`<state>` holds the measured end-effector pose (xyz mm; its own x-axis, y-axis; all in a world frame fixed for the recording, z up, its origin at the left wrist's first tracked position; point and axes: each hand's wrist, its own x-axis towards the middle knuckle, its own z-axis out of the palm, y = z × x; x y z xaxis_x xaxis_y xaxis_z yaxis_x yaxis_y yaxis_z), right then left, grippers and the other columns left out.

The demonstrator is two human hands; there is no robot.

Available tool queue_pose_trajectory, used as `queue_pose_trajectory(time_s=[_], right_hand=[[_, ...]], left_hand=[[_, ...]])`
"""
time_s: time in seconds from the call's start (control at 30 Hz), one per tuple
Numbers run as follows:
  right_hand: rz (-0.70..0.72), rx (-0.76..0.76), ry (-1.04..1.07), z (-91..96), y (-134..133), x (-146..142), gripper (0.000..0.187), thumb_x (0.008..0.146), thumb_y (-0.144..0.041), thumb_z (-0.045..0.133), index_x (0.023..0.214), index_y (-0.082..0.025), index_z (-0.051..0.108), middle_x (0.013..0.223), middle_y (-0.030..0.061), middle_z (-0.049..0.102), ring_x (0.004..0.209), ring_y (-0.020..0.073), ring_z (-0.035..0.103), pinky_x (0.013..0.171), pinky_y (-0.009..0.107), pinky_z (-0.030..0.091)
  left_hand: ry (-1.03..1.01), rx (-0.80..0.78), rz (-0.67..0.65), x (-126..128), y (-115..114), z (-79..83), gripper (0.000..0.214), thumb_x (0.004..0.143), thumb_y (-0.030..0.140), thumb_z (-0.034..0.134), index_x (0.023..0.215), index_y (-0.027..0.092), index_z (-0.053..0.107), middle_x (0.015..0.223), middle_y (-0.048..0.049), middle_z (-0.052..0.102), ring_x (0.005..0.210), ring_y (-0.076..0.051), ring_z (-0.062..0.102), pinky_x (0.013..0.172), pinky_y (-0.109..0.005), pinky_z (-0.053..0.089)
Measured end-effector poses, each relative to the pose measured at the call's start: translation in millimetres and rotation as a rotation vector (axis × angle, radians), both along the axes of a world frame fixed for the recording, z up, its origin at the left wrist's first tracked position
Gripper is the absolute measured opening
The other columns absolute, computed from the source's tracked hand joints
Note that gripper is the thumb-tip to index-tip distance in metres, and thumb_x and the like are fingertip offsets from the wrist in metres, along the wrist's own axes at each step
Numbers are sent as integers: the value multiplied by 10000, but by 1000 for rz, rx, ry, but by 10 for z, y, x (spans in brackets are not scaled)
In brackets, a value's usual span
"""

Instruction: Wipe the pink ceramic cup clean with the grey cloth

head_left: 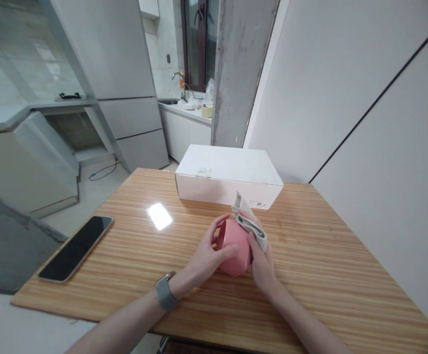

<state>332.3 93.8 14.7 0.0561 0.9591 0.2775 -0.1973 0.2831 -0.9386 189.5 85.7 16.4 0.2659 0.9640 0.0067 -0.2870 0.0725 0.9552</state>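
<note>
A pink cup (235, 248) lies tilted on its side on the wooden table (132, 255), its mouth turned to the left and away from me. My left hand (208, 255) wraps around the cup's rim and side, with a grey watch on that wrist. My right hand (261, 260) presses a folded grey-white cloth (251, 223) against the cup's upper right side. The cloth's free end sticks up above the cup.
A closed white cardboard box (228, 174) stands just behind the cup. A black phone (76, 247) lies face up near the table's left edge. A white wall runs along the right. Behind are a concrete pillar, cabinets and a kitchen counter with a tap.
</note>
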Motion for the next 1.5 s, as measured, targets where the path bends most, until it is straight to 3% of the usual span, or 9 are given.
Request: queue_pose_trajectory(time_s=[0.1, 0.2, 0.47, 0.63, 0.87, 1.03, 1.13, 1.33, 1.5], right_hand=[[-105, -84, 55, 81, 51, 43, 417, 851, -521, 618, 1184, -277, 673, 1311, 41, 646, 1263, 276, 540, 1102, 439, 382], [-179, -142, 78, 147, 81, 84, 407, 820, -552, 630, 1115, -282, 705, 1234, 36, 694, 1239, 288, 559, 1058, 442, 424], [-91, -90, 101, 111, 29, 65, 467, 864, -558, 578, 1236, -283, 642, 1278, 48, 668, 1168, 264, 614, 1041, 431, 446], [-75, -38, 51, 93, 8, 59, 464, 882, -570, 547, 1241, -291, 633, 1286, 55, 661, 1170, 267, 613, 1039, 440, 450], [-26, 57, -9, -65, -6, 101, 439, 917, -532, 521, 1275, -296, 615, 1382, 37, 587, 1319, 269, 482, 1149, 451, 323], [12, 212, -179, -67, -46, 115, 432, 912, -555, 516, 1233, -303, 659, 1417, 40, 548, 1343, 290, 448, 1142, 449, 335], [33, 124, -97, -20, -31, 71, 426, 912, -553, 517, 1232, -308, 657, 1385, 41, 577, 1296, 278, 501, 1127, 438, 359], [-16, -171, 122, 65, 72, 50, 483, 866, -613, 543, 1242, -326, 639, 1362, 30, 602, 1271, 267, 534, 1094, 434, 398], [58, -258, 219, 53, 114, 89, 493, 887, -617, 500, 1276, -335, 608, 1346, 16, 617, 1301, 270, 514, 1106, 456, 384]], left_hand=[[-47, -51, -141, 7, -32, 25, 1021, 596, 295, 881, 1454, 323, 328, 1422, -119, 457, 1075, -257, 580, 838, -337, 504], [7, -58, -170, 18, -61, 78, 1130, 528, 236, 916, 1463, 326, 287, 1424, -140, 450, 1061, -261, 590, 824, -355, 522], [135, 114, -60, 18, -30, 136, 981, 486, 248, 934, 1321, 250, 419, 1318, -125, 548, 1174, -285, 544, 908, -375, 491], [108, 88, -56, 16, -30, 109, 989, 489, 249, 933, 1327, 247, 407, 1320, -118, 547, 1126, -252, 565, 889, -354, 493], [62, 83, -12, -22, 9, 66, 1055, 492, 281, 932, 1390, 332, 381, 1371, -84, 491, 1090, -229, 566, 851, -316, 495], [6, 27, -22, -47, 53, 30, 869, 583, 386, 880, 1348, 325, 474, 1389, -79, 490, 1035, -224, 586, 807, -307, 502], [-34, -46, -43, -47, 63, 23, 869, 590, 421, 870, 1354, 278, 481, 1321, -100, 545, 1047, -240, 596, 852, -328, 492], [15, -107, -140, -39, 25, 73, 1223, 446, 244, 947, 1476, 336, 295, 1518, -135, 338, 1112, -260, 577, 827, -334, 526], [128, -82, -116, -40, 41, 97, 1173, 444, 266, 950, 1451, 297, 350, 1481, -142, 396, 1094, -269, 596, 869, -383, 527]])
